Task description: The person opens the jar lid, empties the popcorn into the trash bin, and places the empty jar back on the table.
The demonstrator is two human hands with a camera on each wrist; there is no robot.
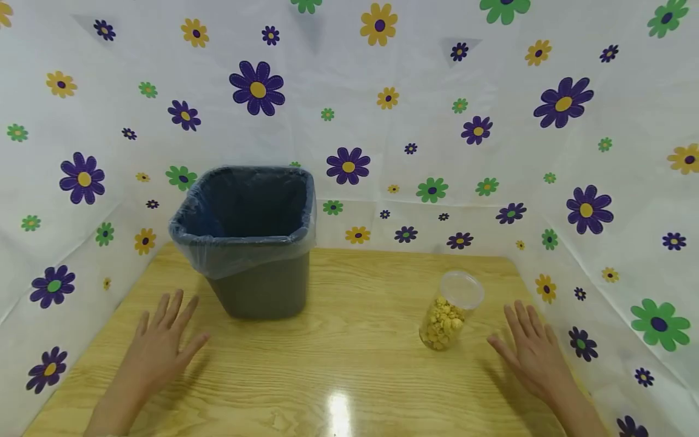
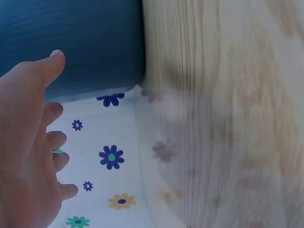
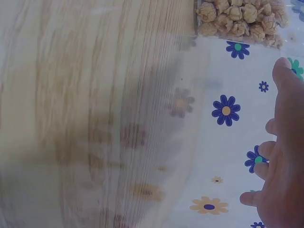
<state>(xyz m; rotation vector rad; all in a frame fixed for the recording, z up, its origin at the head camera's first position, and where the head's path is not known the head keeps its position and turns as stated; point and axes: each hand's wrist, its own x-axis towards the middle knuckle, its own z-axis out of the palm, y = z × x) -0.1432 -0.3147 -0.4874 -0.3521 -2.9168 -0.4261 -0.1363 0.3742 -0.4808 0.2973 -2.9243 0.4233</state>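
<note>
My left hand [image 1: 158,349] is at the left of the table with its fingers spread, holding nothing. Just beyond it stands a dark grey trash bin [image 1: 262,288], lined with a clear plastic bag [image 1: 240,258] folded over its rim. In the left wrist view, the hand [image 2: 28,142] is beside the bin's dark side [image 2: 95,42]. Toward the right, a clear lidded jar [image 1: 463,290] stands part filled with yellowish popcorn-like pieces [image 1: 443,325]. My right hand [image 1: 535,352] is to the right of the jar, apart from it, fingers extended. The jar's lower part with its pieces [image 3: 237,19] tops the right wrist view.
The wood-grain table [image 1: 349,340] is enclosed at the back and both sides by a white flower-patterned sheet [image 1: 415,133]. The bin stands near the back left, close to the sheet. Light glints on the table's front middle.
</note>
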